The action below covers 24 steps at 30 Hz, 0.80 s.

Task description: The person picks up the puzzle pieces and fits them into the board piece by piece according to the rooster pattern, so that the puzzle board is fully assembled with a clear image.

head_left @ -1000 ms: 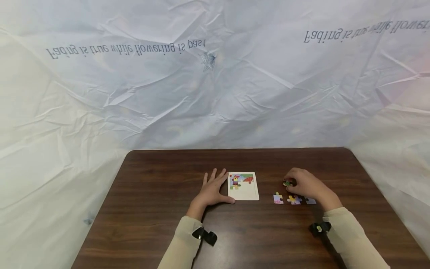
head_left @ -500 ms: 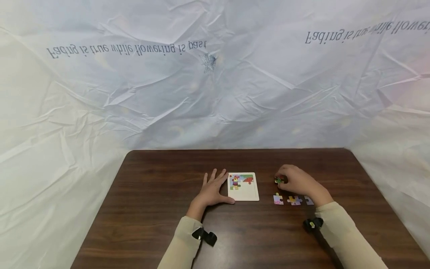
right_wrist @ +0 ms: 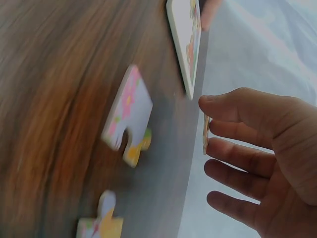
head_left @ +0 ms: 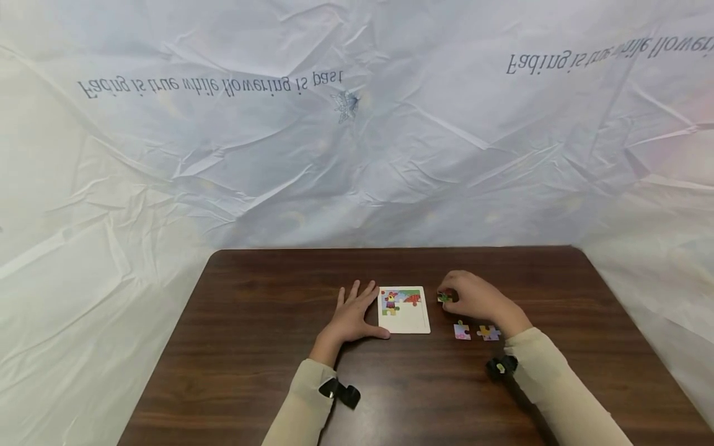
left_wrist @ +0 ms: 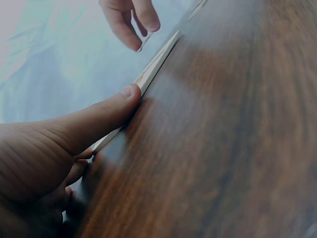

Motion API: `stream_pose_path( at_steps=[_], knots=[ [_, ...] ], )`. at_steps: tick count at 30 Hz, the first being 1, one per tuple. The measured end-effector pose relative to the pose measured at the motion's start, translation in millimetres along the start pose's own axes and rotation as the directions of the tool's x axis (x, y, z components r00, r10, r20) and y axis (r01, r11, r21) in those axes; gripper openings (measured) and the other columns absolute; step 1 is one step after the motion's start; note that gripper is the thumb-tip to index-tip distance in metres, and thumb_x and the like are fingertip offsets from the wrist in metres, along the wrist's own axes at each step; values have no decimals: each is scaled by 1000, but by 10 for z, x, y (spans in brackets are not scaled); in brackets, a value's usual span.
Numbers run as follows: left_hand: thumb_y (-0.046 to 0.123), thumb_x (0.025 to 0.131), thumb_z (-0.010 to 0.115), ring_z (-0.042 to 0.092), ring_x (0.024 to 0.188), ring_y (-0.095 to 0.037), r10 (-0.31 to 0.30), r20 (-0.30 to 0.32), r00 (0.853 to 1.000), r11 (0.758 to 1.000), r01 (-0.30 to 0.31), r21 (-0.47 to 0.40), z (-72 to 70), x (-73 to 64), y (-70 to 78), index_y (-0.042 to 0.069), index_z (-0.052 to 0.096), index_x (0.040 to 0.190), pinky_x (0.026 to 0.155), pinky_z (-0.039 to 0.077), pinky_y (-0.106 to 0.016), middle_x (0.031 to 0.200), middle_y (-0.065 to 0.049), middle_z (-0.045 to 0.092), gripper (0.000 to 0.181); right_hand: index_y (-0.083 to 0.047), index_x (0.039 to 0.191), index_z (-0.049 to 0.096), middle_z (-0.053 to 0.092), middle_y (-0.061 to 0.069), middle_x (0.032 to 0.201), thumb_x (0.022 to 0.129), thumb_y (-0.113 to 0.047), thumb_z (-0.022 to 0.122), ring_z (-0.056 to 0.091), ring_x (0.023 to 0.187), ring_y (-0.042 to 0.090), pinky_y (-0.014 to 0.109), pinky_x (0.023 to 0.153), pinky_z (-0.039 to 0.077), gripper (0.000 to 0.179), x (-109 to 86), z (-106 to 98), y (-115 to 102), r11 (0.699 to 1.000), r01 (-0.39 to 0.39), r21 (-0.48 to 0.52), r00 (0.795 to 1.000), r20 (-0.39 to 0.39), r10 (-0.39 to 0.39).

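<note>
"Currently, what is held by the right hand [head_left: 478, 299]?"
"A puzzle piece [head_left: 444, 298] is pinched in its fingers, over the desk [head_left: 435, 396], near the puzzle board [head_left: 403, 323]."
"Left hand [head_left: 348, 319]?"
"Fingers spread wide; board edge touched."

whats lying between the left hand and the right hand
Going from the left hand, the head view shows the puzzle board, then a bare strip of table, then the puzzle piece pinched by the right hand.
</note>
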<state>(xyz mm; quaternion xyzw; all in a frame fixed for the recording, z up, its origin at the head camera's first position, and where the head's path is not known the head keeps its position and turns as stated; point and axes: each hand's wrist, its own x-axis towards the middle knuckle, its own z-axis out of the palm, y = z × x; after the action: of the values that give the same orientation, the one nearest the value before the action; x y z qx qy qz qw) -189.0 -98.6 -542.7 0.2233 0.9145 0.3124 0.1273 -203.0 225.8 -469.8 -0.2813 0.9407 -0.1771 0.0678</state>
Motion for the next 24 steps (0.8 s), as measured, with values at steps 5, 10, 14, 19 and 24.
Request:
stream_pose_path(
  at_steps=[5,10,14,19,24],
  knots=[
    [57,83,87,-4,163,-31,2,6,1000,1000,-2,6,-38,46,-34,20,26,170,127,-12,-59,176,1,14,113,-4,116,79,70,10,118,92,-13,81,66,109,34,53,89,58,26,128,17,-102,1000,3,-5,1000,9,-3],
    [57,82,87,-4,163,-31,10,13,1000,1000,-10,7,-72,82,-50,19,26,170,127,-11,-60,176,1,14,113,-3,115,79,70,11,117,91,-13,82,67,108,33,52,89,59,26,231,33,-189,999,34,1,999,7,-34],
    [57,83,87,-5,163,-31,22,19,1000,1000,-23,12,-86,125,-75,19,25,170,127,-12,-60,176,1,14,113,-2,112,80,71,12,114,91,-11,83,68,106,32,51,88,59,23,297,58,-226,998,62,8,998,-1,-62],
    [57,83,87,-5,163,-31,31,25,999,999,-31,15,-115,166,-102,18,26,170,127,-12,-60,177,-1,14,113,-2,114,80,70,12,119,91,-12,82,67,110,33,52,90,59,25,394,102,-298,999,35,13,999,23,-35],
    [57,83,87,-4,163,-32,29,22,999,999,-29,28,-148,206,-139,17,26,170,127,-10,-60,176,-1,14,113,-5,114,80,70,10,117,91,-12,81,67,105,30,50,88,59,24,531,157,-377,999,31,9,999,44,-31]
  ],
)
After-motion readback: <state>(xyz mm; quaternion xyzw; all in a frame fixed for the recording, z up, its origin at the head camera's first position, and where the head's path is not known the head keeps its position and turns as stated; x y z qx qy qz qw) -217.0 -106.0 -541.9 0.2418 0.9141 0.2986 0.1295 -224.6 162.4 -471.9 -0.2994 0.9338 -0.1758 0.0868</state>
